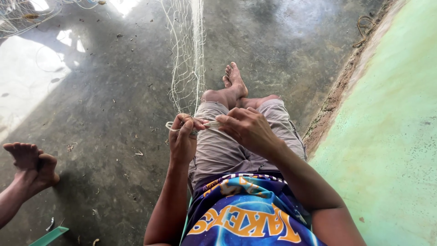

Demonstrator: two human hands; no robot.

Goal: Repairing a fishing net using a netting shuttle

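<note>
Fingers (185,124) of both hands pinched shut on white fishing net (186,68): light, limp, snag-prone mesh, best gripped at knotted strands.

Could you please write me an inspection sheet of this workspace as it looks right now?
Surface: grey concrete floor, worn, with sunlit patches.
Job's things: white fishing net stretched from the hands away across the floor; a pale netting needle between the hands.
Clutter: small debris scattered on the floor; green strip at lower left.
Hands: left hand pinches the net; right hand grips the needle.
Cables: coiled rope by the wall.
Surroundings: green wall on the right; another person's feet at left.
</note>
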